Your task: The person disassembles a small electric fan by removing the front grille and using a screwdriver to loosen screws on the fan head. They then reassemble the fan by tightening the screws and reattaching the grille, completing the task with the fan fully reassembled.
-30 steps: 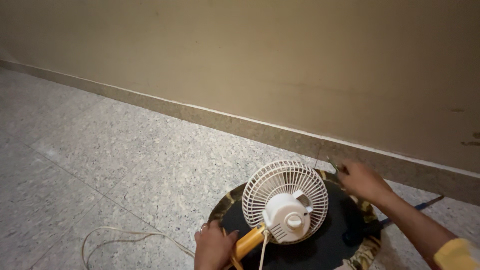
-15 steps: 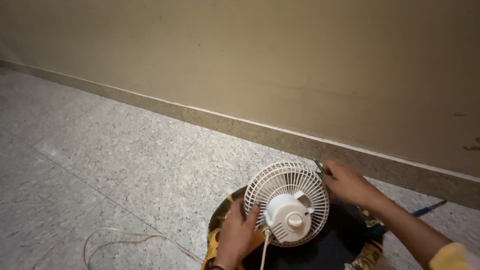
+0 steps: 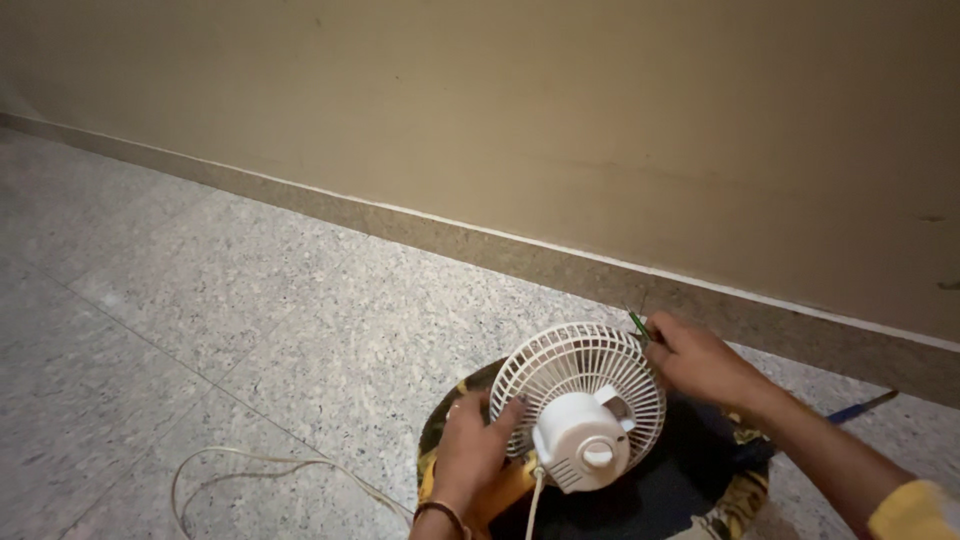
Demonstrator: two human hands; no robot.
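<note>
A small white fan (image 3: pixel 580 410) is seen at the lower centre of the frame, lying on a dark round mat (image 3: pixel 690 470) on the speckled stone floor (image 3: pixel 250 300). Its wire guard faces up, with the motor housing toward the bottom edge. The left hand (image 3: pixel 475 450) is pressed against the guard's lower left rim, fingers curled onto the wires. The right hand (image 3: pixel 700 360) is closed at the guard's upper right rim, and a thin green tool (image 3: pixel 638 325) is pinched between its fingers. A pale cord (image 3: pixel 270 470) is looped across the floor at lower left. A beige wall (image 3: pixel 600 130) fills the upper frame.
</note>
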